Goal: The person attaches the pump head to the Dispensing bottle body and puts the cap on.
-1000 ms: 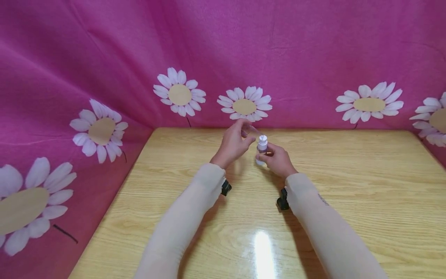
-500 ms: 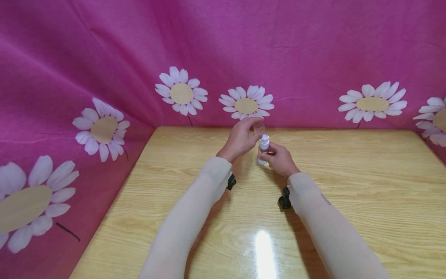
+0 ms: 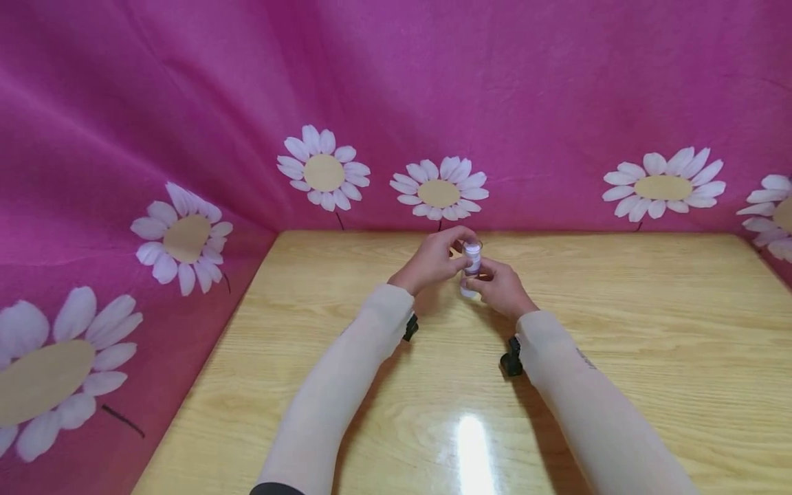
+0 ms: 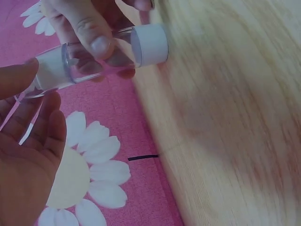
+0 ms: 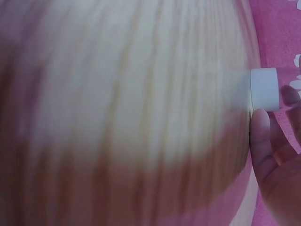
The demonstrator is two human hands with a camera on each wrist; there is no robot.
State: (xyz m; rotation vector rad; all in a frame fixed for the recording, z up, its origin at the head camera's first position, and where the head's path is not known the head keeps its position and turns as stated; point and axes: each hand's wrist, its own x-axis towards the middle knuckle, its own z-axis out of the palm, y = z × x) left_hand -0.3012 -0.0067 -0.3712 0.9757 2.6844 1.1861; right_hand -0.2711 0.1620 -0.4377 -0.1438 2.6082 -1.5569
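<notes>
A small clear bottle (image 4: 153, 44) with a white base and a white pump top stands upright at the far middle of the table in the head view. My right hand (image 3: 500, 287) grips its see-through body between thumb and fingers. Over the pump top sits a clear cap (image 4: 51, 73), which my left hand (image 3: 436, 258) pinches from the left with thumb and fingers. In the left wrist view the cap covers the white pump. The right wrist view has the white base (image 5: 264, 89) by the fingers, while most of the bottle lies outside it.
The wooden table (image 3: 619, 330) ends at a pink cloth (image 3: 538, 110) with printed white daisies, close behind the bottle. The cloth also lines the left side. Black wrist cameras (image 3: 511, 357) hang under the sleeves.
My left hand has moved right and down, bringing the clear cap from beside the bottle onto its white pump top. The right hand has kept its grip on the bottle.
</notes>
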